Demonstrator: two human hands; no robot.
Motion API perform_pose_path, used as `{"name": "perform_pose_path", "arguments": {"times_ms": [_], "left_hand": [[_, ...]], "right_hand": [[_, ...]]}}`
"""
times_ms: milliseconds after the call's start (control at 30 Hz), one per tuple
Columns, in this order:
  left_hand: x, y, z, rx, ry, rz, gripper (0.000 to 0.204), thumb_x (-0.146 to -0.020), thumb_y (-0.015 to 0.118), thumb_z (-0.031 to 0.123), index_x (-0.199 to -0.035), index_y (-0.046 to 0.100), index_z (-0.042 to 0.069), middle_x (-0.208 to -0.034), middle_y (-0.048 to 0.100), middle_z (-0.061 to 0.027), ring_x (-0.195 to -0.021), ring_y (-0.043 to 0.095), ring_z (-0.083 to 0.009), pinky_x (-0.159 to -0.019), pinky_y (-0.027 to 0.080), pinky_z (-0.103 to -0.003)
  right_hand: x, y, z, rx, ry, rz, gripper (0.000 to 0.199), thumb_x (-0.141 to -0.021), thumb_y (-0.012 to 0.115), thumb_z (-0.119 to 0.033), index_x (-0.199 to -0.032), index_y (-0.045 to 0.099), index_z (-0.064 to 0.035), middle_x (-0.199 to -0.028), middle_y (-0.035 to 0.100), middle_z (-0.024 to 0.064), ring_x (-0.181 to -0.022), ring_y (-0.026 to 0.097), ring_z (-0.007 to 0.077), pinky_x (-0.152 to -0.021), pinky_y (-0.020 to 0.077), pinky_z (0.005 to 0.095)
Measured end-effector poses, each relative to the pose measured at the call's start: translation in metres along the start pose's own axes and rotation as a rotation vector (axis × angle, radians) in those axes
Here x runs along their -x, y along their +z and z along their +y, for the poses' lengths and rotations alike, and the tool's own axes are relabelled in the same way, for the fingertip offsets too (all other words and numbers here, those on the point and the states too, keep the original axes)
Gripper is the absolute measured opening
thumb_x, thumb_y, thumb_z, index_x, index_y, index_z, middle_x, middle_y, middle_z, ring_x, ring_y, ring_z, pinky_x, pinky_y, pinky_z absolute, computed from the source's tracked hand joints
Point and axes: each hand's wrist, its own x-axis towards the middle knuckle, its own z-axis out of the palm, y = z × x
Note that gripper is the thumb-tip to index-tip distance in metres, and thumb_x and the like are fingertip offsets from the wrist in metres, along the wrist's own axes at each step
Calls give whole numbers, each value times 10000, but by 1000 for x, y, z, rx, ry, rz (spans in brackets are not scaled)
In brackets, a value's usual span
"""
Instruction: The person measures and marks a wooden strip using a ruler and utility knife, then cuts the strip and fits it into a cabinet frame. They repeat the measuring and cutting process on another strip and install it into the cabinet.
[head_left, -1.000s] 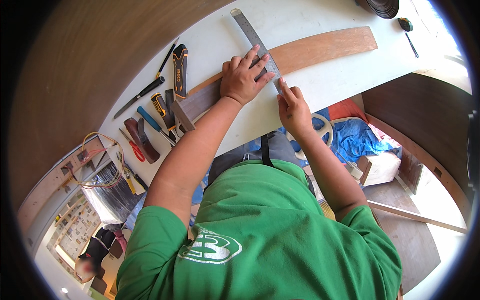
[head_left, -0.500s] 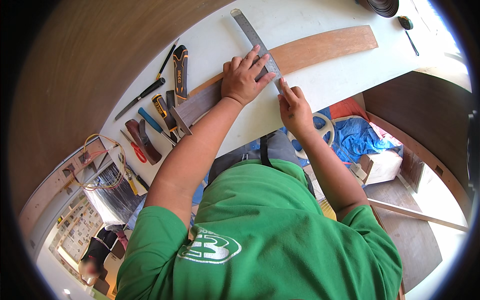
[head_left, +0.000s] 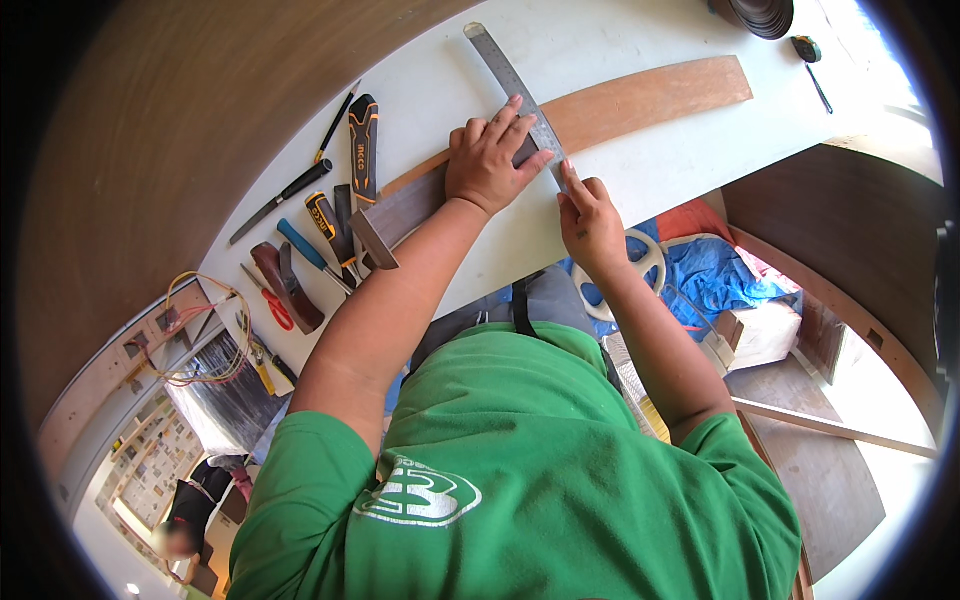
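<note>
My left hand [head_left: 490, 165] lies with fingers spread over a steel ruler [head_left: 507, 80] and a grey-brown wooden piece [head_left: 408, 203], pressing both down. That piece has a crosswise end [head_left: 374, 238] beside my left forearm. Under the ruler runs a long, slightly curved reddish-brown wood strip [head_left: 650, 98], reaching to the right. My right hand [head_left: 592, 225] is at the ruler's near end, index finger stretched along it and thumb close by; its other fingers are curled. The ruler's tip appears pinched there, partly hidden.
On the white table [head_left: 690, 140], left, lie a utility knife [head_left: 363, 145], a file [head_left: 280, 200], chisels [head_left: 325, 220], a small hand plane [head_left: 287, 285] and red-handled scissors [head_left: 275, 308]. A tape measure [head_left: 806, 49] lies far right. A person [head_left: 195, 510] is at lower left.
The grey-brown wooden piece's crosswise end has shifted slightly right, and my view has moved a little. Both hands keep nearly the same places at the ruler.
</note>
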Motion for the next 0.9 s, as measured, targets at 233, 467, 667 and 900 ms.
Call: {"name": "perform_pose_path", "arguments": {"times_ms": [233, 467, 667, 900], "left_hand": [[1, -3, 0, 17, 4, -48, 450, -901, 715, 578, -1254, 746, 302, -1522, 566, 40, -1066, 544, -211, -965, 427, -403], [0, -4, 0, 23, 2, -48, 455, -900, 716, 574, -1261, 750, 300, -1523, 565, 43, -1082, 548, -207, -975, 423, -405], [-1, -5, 2, 21, -15, -55, 445, -883, 744, 557, -1243, 763, 296, -1513, 570, 52, -1111, 561, -206, -974, 441, -409], [-1, -3, 1, 29, -10, -39, 448, -868, 760, 537, -1241, 758, 291, -1515, 573, 50, -1084, 573, -223, -945, 451, -409]], "right_hand": [[-1, -4, -8, 78, 39, -13, 475, -963, 658, -99, -1429, 630, -185, -954, 631, 127, -774, 686, 352, -683, 571, 455], [-4, -9, -13, 183, -19, 7, 462, -927, 684, -108, -1387, 662, -150, -885, 633, 129, -789, 678, 333, -697, 568, 449], [-6, -10, -10, 222, -30, -10, 472, -929, 692, -116, -1398, 670, -168, -885, 634, 120, -822, 670, 318, -720, 559, 434], [-7, -13, -10, 197, -79, 8, 457, -893, 710, -120, -1350, 689, -131, -858, 648, 124, -808, 670, 329, -721, 560, 441]]}}
